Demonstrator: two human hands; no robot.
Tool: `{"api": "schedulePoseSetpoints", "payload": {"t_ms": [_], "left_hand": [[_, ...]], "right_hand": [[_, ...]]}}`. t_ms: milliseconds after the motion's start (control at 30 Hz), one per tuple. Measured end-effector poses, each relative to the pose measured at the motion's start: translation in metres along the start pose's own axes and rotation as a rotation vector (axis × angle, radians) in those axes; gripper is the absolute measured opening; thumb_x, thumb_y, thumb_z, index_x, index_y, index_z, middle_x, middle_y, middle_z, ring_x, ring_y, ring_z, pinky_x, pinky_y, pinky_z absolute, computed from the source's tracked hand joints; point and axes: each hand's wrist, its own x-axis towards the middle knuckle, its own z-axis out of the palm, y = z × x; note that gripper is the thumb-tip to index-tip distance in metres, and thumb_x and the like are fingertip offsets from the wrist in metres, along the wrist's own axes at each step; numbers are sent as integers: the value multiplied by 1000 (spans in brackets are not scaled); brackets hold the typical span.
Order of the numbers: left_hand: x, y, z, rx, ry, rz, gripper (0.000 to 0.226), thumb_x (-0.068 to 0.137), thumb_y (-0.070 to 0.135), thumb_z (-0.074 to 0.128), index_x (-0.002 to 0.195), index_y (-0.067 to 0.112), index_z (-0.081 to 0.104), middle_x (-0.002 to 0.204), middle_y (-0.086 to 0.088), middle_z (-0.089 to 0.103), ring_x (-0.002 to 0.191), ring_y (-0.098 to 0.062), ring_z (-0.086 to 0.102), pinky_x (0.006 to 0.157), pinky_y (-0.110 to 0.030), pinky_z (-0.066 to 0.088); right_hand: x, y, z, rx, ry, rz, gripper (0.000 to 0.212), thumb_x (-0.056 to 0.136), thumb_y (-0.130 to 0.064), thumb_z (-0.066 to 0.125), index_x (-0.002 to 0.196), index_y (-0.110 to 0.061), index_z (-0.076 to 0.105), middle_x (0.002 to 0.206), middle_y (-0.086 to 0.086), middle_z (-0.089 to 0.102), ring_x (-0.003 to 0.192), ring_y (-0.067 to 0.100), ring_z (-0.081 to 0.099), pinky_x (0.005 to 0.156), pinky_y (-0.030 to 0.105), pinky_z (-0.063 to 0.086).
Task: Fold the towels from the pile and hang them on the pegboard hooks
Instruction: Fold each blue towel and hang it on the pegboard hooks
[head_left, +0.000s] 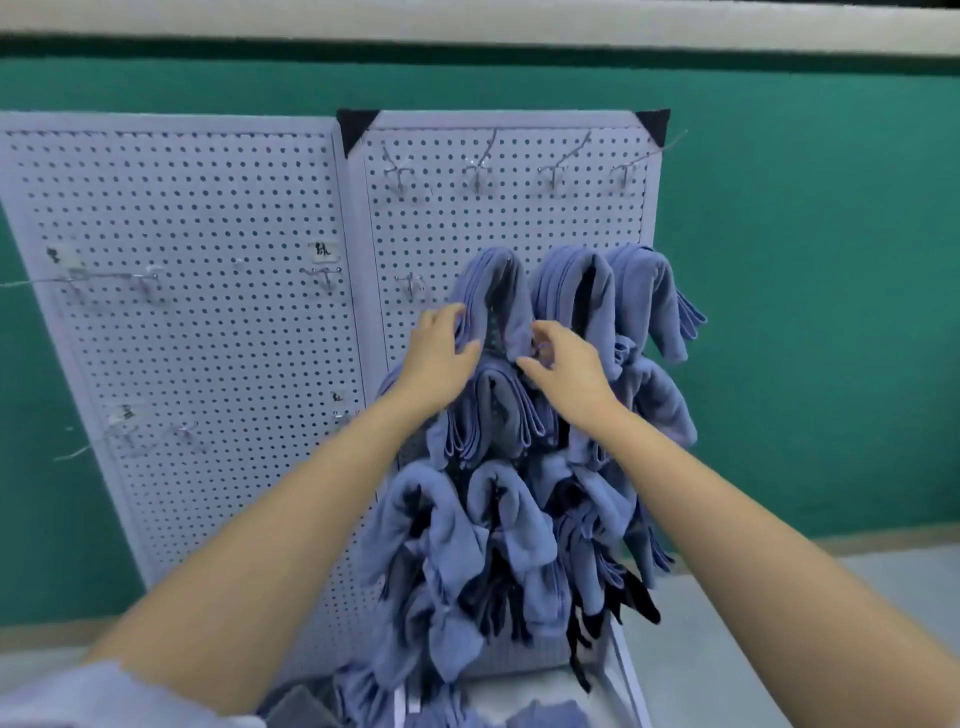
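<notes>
left hand (439, 364) grips the left edge of the hung towel (496, 291); right hand (569, 371) pinches its right tip.

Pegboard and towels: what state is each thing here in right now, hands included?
Top-left towel: folded, draped on the right pegboard, held on both sides.
Left hand: grips the towel's left edge.
Right hand: pinches its right end.
Other towels: folded, hanging beside and below it.
Top-row hooks: bare.
Left pegboard: hooks bare, no towels.
</notes>
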Motion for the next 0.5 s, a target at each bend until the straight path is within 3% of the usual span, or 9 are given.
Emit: {"api": "schedulePoseSetpoints", "payload": {"t_ms": [100,200,300,400,500], "left_hand": [[-45,-3,4,-4,-33,-29,41,98,22,50,137,13,43,138,-9,45,120,-25,49,99,-33,40],[-98,-17,20,-36,-120,-85,32,98,19,50,129,10,53,130,-9,54,115,-23,53,88,-27,40],[-154,-43,47,-89,-229,-196,26,98,15,47,121,9,59,122,-9,60,108,-22,55,80,-26,41],[-207,-81,88,-112,-341,-316,25,99,13,47,117,4,61,119,-9,62,110,-24,55,85,-29,42],[-256,-124,133,-147,-465,-452,16,97,10,48,101,8,64,96,-9,60,90,-23,54,80,-30,41]], "right_hand": [[-51,6,8,16,-98,35,30,97,-16,55,125,-6,57,121,8,62,108,21,58,98,31,45],[-109,24,29,28,-266,74,15,96,-12,55,100,-5,67,90,6,67,83,17,61,85,29,50],[-166,50,60,30,-416,152,15,96,-11,54,90,-6,67,82,7,67,67,8,56,68,17,44],[-215,82,96,23,-540,262,13,94,-11,57,90,-6,68,77,2,64,67,9,57,72,24,47],[-251,117,131,9,-622,377,12,91,-8,58,88,-4,69,77,4,63,74,17,58,77,33,51]]}}
